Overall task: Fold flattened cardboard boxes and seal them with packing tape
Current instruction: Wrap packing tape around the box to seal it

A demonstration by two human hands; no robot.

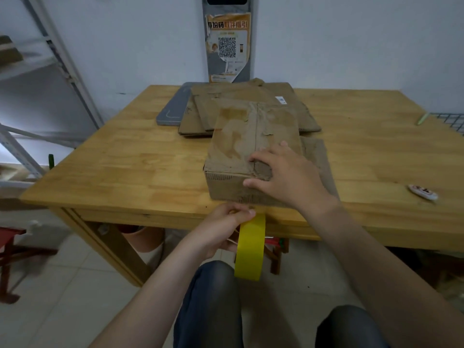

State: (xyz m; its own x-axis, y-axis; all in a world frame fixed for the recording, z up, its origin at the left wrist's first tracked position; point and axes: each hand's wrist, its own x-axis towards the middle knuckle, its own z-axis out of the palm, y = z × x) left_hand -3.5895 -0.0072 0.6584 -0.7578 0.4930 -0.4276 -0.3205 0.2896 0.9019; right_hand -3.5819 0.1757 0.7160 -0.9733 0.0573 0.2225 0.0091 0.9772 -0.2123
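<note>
- Box (251, 146), cardboard, flaps closed, sits at near edge of desk (125, 172).
- Right hand (288, 177) presses box's near corner, grip slack, fingers spread.
- Left hand (221, 229), below box, grip pinching yellow tape roll (251, 247).

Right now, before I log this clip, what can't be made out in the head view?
Head view only:
1. Near end of the box seam: covered by the right hand resting on it.
2. Free end of the yellow tape roll: hidden by the left hand pinching it, so I cannot tell if it is stuck to the box.
3. Print on the round white item: blurred.
4. Wire rack: cut off by the right edge.
</note>
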